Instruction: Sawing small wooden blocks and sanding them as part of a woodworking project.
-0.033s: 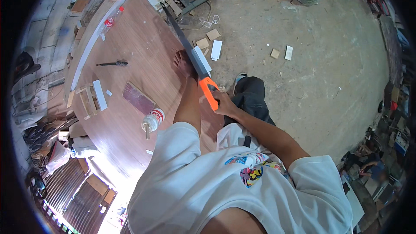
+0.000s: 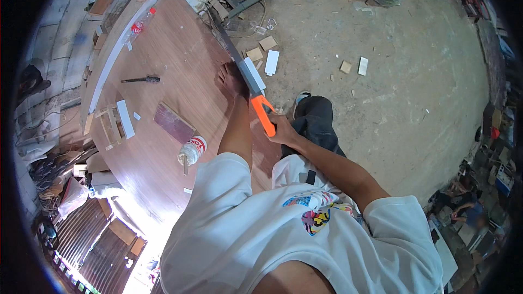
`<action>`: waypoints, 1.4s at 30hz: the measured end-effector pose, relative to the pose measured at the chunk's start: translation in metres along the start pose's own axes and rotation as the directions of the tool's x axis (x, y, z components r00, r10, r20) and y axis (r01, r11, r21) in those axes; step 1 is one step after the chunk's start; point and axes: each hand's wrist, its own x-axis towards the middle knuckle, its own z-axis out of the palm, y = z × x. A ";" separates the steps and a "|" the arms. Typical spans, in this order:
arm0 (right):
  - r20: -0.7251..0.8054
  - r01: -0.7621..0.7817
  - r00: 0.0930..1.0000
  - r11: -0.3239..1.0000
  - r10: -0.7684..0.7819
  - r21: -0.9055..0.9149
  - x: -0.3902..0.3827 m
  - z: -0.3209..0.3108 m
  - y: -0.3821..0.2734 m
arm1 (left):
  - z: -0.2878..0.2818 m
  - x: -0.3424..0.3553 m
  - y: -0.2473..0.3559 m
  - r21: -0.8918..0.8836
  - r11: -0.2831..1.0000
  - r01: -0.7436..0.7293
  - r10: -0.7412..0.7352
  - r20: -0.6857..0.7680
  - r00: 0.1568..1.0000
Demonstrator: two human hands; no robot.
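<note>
"Which step are we on?"

"Sawing, it seems: our right hand (image 2: 282, 129) has its fingers wrapped round the handsaw (image 2: 263, 115) by its orange handle, forearm slanting in from lower right. The blade runs along the edge of the surface (image 2: 180, 49), beside a white strip (image 2: 255, 74)."

"And our left hand (image 2: 233, 79)?"

"Arm stretched forward, back of the hand up, near the blade; we can't tell whether its fingers grip anything. The next stroke calls for steady pressure there, clear of the teeth."

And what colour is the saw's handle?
The saw's handle is bright orange, shown best in the head view.
</note>
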 end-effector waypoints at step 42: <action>-0.365 -0.509 0.744 0.829 0.559 0.233 -0.055 -0.143 -0.123 | -0.007 -0.001 0.016 0.029 1.000 -0.009 0.014 -0.189 0.982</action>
